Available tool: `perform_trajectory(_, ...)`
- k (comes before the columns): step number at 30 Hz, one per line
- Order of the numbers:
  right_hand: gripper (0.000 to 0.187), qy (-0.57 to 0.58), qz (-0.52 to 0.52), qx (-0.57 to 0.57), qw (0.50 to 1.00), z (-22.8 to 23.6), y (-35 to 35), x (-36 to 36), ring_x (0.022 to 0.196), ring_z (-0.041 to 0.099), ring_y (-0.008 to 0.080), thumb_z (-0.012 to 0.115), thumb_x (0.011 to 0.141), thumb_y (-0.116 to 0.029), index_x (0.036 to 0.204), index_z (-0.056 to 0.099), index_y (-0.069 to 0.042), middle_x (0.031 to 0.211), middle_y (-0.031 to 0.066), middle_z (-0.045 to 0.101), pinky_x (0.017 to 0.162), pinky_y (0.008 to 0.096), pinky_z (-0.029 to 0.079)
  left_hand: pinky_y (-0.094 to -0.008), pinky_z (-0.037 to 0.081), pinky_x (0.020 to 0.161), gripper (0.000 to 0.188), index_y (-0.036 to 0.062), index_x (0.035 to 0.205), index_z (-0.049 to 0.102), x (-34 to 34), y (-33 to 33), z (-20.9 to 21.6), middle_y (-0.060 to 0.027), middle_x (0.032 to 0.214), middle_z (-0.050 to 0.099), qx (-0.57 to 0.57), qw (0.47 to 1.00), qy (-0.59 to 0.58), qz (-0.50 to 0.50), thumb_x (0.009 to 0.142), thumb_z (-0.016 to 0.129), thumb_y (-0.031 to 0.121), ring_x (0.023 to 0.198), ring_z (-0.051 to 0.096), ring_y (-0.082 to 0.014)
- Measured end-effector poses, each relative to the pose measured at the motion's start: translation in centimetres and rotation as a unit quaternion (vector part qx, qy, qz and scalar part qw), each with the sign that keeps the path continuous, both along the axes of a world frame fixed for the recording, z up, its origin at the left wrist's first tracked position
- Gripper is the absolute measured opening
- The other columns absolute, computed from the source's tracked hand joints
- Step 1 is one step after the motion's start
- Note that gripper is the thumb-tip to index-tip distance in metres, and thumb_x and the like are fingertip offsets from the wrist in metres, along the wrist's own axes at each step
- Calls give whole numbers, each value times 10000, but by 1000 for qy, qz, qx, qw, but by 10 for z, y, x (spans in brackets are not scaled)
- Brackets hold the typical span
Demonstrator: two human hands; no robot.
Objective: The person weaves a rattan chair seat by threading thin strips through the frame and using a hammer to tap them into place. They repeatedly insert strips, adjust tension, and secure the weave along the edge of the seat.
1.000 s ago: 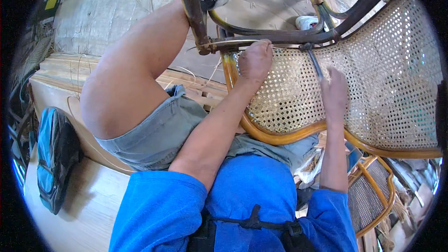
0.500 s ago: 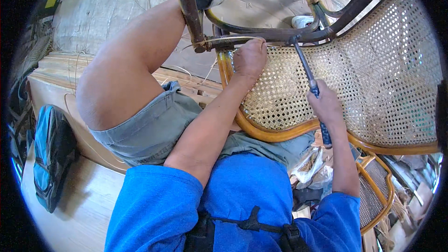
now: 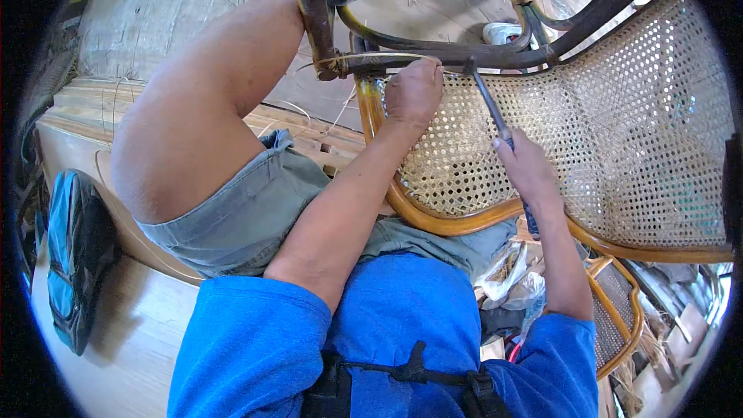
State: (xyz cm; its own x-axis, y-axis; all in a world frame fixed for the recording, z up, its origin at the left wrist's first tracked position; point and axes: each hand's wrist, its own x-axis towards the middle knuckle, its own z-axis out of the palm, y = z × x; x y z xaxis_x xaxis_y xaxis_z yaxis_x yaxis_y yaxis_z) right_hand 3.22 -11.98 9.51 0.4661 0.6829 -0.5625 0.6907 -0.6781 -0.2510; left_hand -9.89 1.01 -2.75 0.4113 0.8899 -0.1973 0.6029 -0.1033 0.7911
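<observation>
A chair frame lies across my lap, with a woven cane panel (image 3: 495, 139) inside a glossy brown rattan rim (image 3: 457, 222). Along its far side runs a dark wooden bar (image 3: 495, 56). My left hand (image 3: 416, 94) is closed at this bar, pinching a thin pale cane strip (image 3: 371, 55) that stretches left over the bar's end. The fingertips are partly hidden. My right hand (image 3: 529, 168) grips the dark wrapped handle of a hammer (image 3: 489, 101). Its head is at the bar, just right of my left hand; whether it touches the bar I cannot tell.
A dark upright leg (image 3: 311, 15) rises left of my left hand. A second cane-panelled piece (image 3: 615, 313) stands lower right, near plastic bags (image 3: 522, 290) and scraps. A blue and black bag (image 3: 77, 263) lies at the left. Loose cane strands are scattered over the wooden boards.
The hammer and my right hand have shifted left, bringing the hammer head closer to my left hand. My left hand keeps its place at the bar. The view has shifted slightly.
</observation>
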Motion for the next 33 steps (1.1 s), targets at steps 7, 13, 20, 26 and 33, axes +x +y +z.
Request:
perform_trajectory(7,293,12,-54,50,997,-1,-6,-6,678,634,348,564,884,-308,945,575,-21,711,203,616,614,418,478,-407,500,763,258,98,967,656,-2,1,4,-151,902,654,-6,1000,-9,-2,877,520,298,826,636,-328)
perform_trajectory(13,294,9,-64,79,995,-3,-11,-8,600,610,290,568,885,-309,939,578,-21,676,168,604,573,390,464,-413,500,754,260,82,942,656,-1,2,6,-157,898,654,-23,1000,1,-2,869,524,294,822,636,-331)
perform_trajectory(20,287,75,-195,63,976,-17,-34,14,479,531,147,569,890,-301,953,571,-20,610,59,542,464,327,431,-450,510,692,256,71,879,660,7,10,38,-181,861,649,-96,976,132,-141,861,514,281,771,637,-367)
perform_trajectory(26,255,146,-320,132,927,-11,-44,14,395,464,81,547,904,-262,954,566,-13,560,9,485,380,243,382,-466,517,632,204,109,859,666,38,24,6,-155,821,646,76,963,104,-237,859,501,230,731,641,-356)
perform_trajectory(33,260,172,-355,163,904,-14,-49,18,394,464,78,548,905,-261,962,560,-8,536,-2,453,367,242,376,-432,517,653,181,97,882,650,43,31,4,-128,854,608,131,914,139,-358,848,482,158,766,644,-312)
